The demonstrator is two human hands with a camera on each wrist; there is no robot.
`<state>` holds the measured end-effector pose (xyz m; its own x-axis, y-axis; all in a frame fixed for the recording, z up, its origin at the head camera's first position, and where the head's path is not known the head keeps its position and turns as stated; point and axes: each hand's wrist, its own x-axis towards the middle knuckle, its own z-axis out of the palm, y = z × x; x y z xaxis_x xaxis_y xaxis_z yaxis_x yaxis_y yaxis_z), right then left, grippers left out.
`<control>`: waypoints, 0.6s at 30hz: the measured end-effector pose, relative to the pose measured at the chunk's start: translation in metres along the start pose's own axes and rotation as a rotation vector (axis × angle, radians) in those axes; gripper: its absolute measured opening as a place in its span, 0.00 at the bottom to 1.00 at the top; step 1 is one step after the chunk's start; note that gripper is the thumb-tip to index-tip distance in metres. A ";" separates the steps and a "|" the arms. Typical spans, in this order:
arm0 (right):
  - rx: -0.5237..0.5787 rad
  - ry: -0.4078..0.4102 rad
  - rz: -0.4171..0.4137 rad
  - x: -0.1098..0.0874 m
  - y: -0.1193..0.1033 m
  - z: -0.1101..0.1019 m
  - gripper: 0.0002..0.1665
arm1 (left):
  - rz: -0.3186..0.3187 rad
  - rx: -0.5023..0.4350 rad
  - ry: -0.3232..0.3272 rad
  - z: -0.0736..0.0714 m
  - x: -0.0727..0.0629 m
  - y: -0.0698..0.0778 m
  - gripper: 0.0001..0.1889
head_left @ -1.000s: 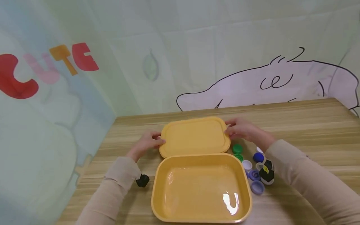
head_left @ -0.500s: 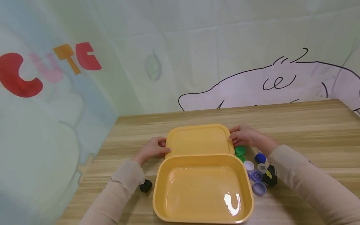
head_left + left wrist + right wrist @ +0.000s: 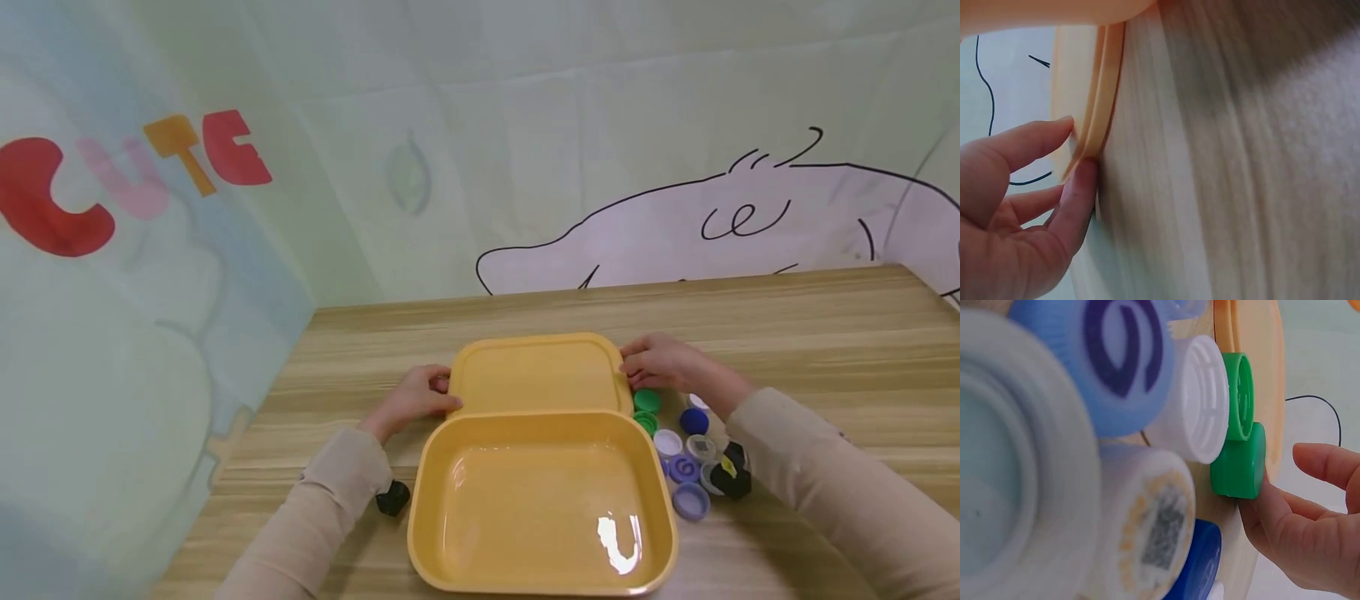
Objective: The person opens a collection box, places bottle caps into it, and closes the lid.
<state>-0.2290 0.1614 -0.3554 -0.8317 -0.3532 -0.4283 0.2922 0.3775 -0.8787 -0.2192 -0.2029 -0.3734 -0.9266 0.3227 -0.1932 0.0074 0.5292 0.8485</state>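
Note:
A yellow lid (image 3: 540, 375) lies flat on the table behind a matching yellow container (image 3: 543, 508), whose near rim overlaps its front edge in the head view. My left hand (image 3: 415, 397) pinches the lid's left end; in the left wrist view the thumb (image 3: 1041, 139) lies on its top and a finger presses its side. At the right end is my right hand (image 3: 667, 364). Its fingers touch the lid's edge beside a green bottle cap (image 3: 1241, 465), while the thumb (image 3: 1319, 462) stands apart above the lid in the right wrist view.
Several bottle caps lie right of the container, including a dark blue one (image 3: 693, 421), a white one (image 3: 667, 443) and a lilac one (image 3: 691, 501). A black faceted piece (image 3: 393, 498) shows by the left sleeve. A printed curtain (image 3: 525, 167) hangs behind the wooden table (image 3: 750, 325).
The lid has come nearer to the container and shifted slightly right, both hands moving along with it. The container and caps keep their places apart from a small camera shift.

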 end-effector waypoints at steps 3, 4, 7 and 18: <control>-0.015 -0.001 -0.002 -0.002 0.000 0.000 0.34 | 0.010 0.026 0.005 0.000 0.000 0.000 0.25; -0.019 -0.003 -0.004 -0.002 0.000 0.000 0.34 | 0.008 0.033 0.012 0.000 0.000 -0.001 0.26; -0.031 -0.014 -0.015 -0.002 0.000 0.000 0.34 | 0.008 0.047 0.027 -0.001 -0.002 -0.001 0.26; 0.019 -0.003 -0.016 -0.007 -0.001 -0.012 0.35 | 0.019 -0.012 0.010 -0.012 -0.019 -0.006 0.24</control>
<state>-0.2292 0.1741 -0.3484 -0.8351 -0.3615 -0.4147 0.2877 0.3555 -0.8893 -0.2058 -0.2216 -0.3694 -0.9302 0.3245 -0.1718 0.0208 0.5137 0.8577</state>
